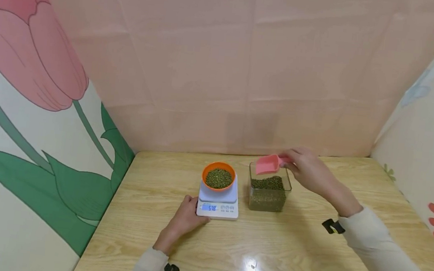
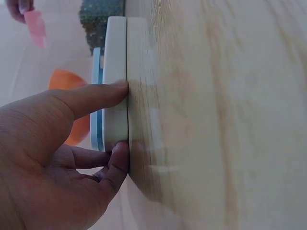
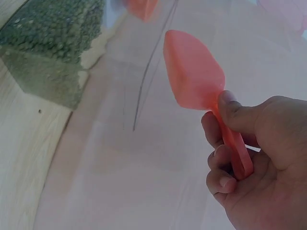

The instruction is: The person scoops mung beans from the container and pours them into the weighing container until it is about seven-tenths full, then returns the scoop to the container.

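My right hand (image 1: 311, 171) grips the handle of a pink scoop (image 1: 267, 165), its fingers curled round it in the right wrist view. The scoop hangs over a clear container (image 1: 266, 203) part filled with green mung beans (image 1: 269, 182); no beans show in its bowl. My left hand (image 1: 187, 215) holds the front left corner of a white kitchen scale (image 1: 217, 209), thumb along the front edge and fingers at the side. On the scale's platform stands an orange bowl (image 1: 207, 168) holding mung beans (image 1: 218, 178). The lit display (image 1: 209, 207) shows digits resembling 578.
Scale and container stand side by side on a wood-grain table (image 1: 288, 256). A pink wall covering (image 1: 190, 85) rises behind the table's back edge. Flower-printed walls (image 1: 33, 48) flank it on both sides.
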Tool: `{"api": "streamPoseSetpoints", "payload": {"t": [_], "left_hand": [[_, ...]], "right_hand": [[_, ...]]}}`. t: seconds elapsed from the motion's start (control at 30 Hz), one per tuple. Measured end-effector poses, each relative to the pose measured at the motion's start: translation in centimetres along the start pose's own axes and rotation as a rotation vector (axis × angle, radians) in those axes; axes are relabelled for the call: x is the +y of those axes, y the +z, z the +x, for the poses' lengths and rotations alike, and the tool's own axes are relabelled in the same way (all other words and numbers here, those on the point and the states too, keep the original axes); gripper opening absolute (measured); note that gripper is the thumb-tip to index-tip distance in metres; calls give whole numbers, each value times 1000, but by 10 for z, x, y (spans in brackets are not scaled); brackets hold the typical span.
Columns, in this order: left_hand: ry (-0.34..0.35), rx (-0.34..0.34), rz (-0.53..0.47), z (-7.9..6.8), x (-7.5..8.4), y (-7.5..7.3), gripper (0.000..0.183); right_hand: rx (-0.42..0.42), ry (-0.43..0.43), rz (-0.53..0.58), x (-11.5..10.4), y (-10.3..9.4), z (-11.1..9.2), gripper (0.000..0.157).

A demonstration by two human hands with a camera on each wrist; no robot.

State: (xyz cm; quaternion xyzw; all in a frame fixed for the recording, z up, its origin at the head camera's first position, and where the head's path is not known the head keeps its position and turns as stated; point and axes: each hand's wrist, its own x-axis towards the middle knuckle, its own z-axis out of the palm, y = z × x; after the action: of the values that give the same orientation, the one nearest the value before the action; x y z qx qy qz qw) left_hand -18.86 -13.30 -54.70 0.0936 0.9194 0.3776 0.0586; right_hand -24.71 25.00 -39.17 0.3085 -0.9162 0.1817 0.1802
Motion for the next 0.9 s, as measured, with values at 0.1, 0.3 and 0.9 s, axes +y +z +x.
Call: {"api": "streamPoseSetpoints", "payload": {"t": [0.1, 0.3, 0.9], "left_hand": [[3, 1, -1, 0, 0, 0, 69], [15, 4, -8, -1, 1, -1, 68], [10, 4, 10, -1, 1, 0, 68]], "right_hand": [[-35, 33, -6, 1, 0, -3, 20], [-76, 35, -44, 1, 4, -8, 17], [-175, 17, -113, -5, 33, -7, 12]]}}
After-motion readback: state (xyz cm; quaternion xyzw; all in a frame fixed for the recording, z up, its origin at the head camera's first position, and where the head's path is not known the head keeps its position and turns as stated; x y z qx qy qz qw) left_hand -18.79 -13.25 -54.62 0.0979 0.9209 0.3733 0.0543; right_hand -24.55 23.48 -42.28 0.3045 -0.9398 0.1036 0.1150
